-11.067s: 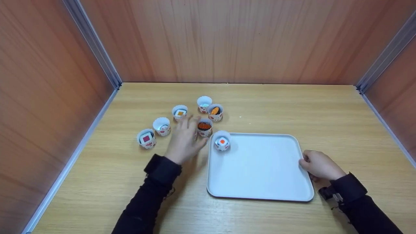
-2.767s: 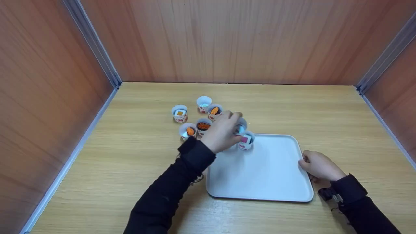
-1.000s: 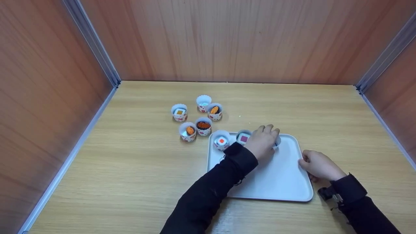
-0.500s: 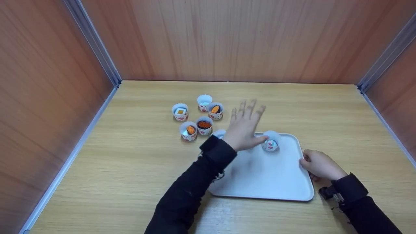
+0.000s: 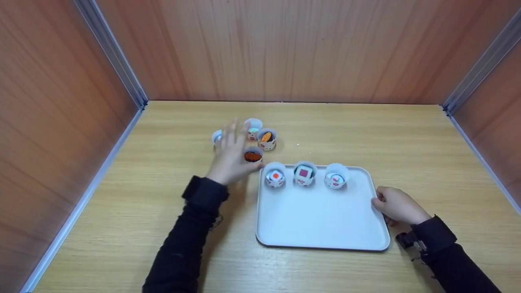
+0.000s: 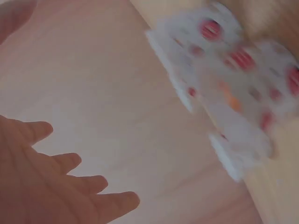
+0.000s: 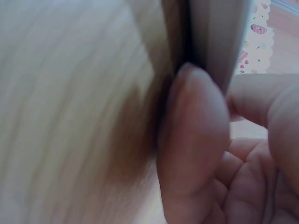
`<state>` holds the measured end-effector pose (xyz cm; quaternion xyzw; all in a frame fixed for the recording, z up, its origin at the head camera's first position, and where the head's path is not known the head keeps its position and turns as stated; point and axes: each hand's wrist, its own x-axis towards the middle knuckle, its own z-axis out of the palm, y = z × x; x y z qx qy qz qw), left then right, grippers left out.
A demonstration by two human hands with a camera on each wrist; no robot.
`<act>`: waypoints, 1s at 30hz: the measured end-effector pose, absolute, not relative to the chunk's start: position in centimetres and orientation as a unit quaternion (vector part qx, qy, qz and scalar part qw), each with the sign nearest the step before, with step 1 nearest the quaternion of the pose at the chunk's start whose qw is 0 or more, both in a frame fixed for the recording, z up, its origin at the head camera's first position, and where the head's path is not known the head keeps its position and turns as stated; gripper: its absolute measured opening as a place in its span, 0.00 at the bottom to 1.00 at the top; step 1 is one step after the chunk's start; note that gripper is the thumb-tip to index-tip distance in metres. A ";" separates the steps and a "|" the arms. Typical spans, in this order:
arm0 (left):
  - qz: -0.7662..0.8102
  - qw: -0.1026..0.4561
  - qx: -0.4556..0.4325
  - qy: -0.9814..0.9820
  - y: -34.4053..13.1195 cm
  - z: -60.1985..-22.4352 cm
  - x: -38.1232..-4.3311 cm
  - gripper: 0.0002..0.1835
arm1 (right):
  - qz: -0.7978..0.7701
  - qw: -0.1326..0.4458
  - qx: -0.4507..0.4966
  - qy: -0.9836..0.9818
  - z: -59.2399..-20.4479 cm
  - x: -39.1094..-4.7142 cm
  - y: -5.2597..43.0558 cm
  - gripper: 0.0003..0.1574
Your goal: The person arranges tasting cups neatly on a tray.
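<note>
Fingers spread and grasping nothing, a left hand (image 5: pixel 231 160) hovers by loose cups (image 5: pixel 267 144) left of the tray (image 5: pixel 321 219), partly blocking the leftmost cup (image 5: pixel 216 135); the left wrist view catches blurred red-spotted sides. Three cups (image 5: pixel 304 181) stand upright along the tray's far edge, its long axis parallel to the worktop's (image 5: pixel 122 228). A right hand (image 5: pixel 401 205) pinches the tray's right edge, one finger beneath, its wrist view reveals.

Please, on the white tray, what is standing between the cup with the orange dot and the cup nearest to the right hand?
One cup holding a purple-marked white piece. The head view shows it, with a gap on either side.
</note>
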<state>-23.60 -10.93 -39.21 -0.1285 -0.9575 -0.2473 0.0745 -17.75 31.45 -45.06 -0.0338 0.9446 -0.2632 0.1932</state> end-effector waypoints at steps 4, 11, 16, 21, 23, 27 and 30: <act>-0.256 0.034 -0.094 -0.961 -13.7 -40.7 -23.5 0.63 | -0.264 0.186 -0.040 0.946 -45.0 -17.7 31.5 0.12; -0.281 -0.024 -0.073 -0.957 -15.3 -43.1 -23.5 0.60 | -0.260 0.179 -0.043 0.948 -44.9 -17.7 31.4 0.13; -0.304 -0.048 -0.063 -0.949 -15.2 -43.8 -24.0 0.59 | -0.262 0.181 -0.041 0.947 -45.1 -17.7 31.3 0.12; -0.316 -0.049 -0.048 -0.946 -14.9 -44.3 -24.6 0.51 | -0.264 0.182 -0.042 0.946 -45.1 -17.7 31.3 0.11; -0.319 -0.044 -0.043 -0.946 -14.8 -44.4 -24.6 0.47 | -0.263 0.184 -0.041 0.946 -45.1 -17.7 31.3 0.11; -0.327 -0.035 -0.038 -0.944 -14.7 -44.4 -24.6 0.40 | -0.264 0.186 -0.039 0.946 -45.0 -17.7 31.3 0.12; -0.331 -0.038 -0.033 -0.942 -14.8 -44.2 -24.5 0.37 | -0.265 0.184 -0.040 0.946 -45.0 -17.6 31.3 0.12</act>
